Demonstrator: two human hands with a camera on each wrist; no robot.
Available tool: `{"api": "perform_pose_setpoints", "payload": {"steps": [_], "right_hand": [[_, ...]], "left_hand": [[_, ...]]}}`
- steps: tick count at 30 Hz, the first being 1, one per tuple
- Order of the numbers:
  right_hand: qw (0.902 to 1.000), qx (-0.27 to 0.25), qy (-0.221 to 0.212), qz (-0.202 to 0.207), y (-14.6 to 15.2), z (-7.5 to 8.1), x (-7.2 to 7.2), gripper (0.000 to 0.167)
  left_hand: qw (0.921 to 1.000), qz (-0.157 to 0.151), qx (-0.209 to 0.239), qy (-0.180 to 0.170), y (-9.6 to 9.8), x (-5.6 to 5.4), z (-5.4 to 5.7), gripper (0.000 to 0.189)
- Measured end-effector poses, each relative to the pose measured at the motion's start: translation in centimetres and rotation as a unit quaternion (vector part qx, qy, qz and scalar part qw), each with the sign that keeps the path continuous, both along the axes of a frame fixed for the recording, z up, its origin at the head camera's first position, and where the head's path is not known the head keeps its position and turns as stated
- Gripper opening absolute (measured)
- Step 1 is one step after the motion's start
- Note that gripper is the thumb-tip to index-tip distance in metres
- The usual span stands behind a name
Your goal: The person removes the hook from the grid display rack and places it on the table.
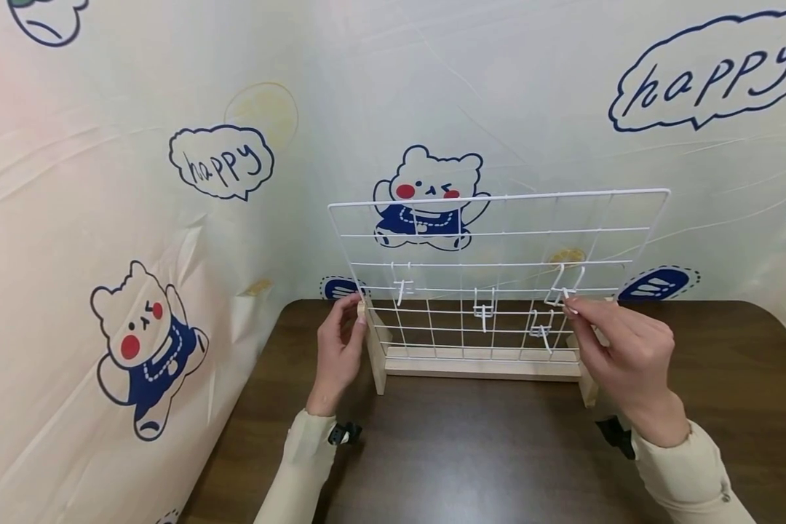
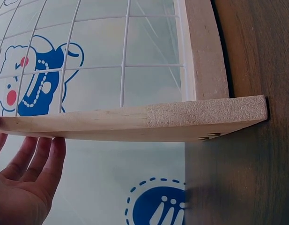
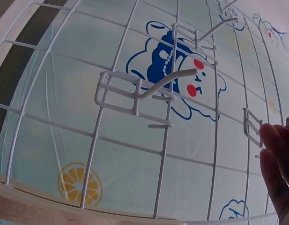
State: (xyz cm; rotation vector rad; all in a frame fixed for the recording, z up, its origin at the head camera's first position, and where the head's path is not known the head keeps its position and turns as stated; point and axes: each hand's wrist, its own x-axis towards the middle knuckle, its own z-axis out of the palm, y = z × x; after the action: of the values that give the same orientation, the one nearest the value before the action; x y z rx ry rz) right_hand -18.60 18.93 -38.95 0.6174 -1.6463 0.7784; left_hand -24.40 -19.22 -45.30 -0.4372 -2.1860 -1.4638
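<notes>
A white wire grid panel (image 1: 432,291) stands in a wooden stand (image 1: 481,369) on the table. My left hand (image 1: 340,346) holds the stand's left wooden side piece (image 2: 111,124) near its top, with fingertips against its outer face. At the grid's right part, my right hand (image 1: 629,349) pinches the prong of a white wire hook (image 1: 559,295), which is against the grid wires; in the right wrist view the fingertips partly cover this hook (image 3: 252,126). Further hooks are on the grid: a left one (image 1: 402,286), a middle one (image 1: 484,311) and a lower right one (image 1: 541,331).
The dark brown wooden table (image 1: 471,451) extends in front of the stand and to both sides. Behind and to the left hangs a pale printed cloth (image 1: 327,87) with bears and the word "happy".
</notes>
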Motion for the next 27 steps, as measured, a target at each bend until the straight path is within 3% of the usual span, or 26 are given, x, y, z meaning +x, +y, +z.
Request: {"api": "perform_pose_setpoints", "payload": {"steps": [10, 27], "right_hand": [[0.9998, -0.003, 0.019, -0.002, -0.71, 0.16, 0.3, 0.044], [0.9995, 0.031, 0.008, 0.004, -0.81, -0.21, 0.64, 0.045]], "left_hand": [[1.0, -0.001, 0.002, -0.006, -0.11, 0.17, 0.23, 0.033], [0.9998, -0.006, 0.008, -0.016, -0.11, 0.17, 0.23, 0.033]]}}
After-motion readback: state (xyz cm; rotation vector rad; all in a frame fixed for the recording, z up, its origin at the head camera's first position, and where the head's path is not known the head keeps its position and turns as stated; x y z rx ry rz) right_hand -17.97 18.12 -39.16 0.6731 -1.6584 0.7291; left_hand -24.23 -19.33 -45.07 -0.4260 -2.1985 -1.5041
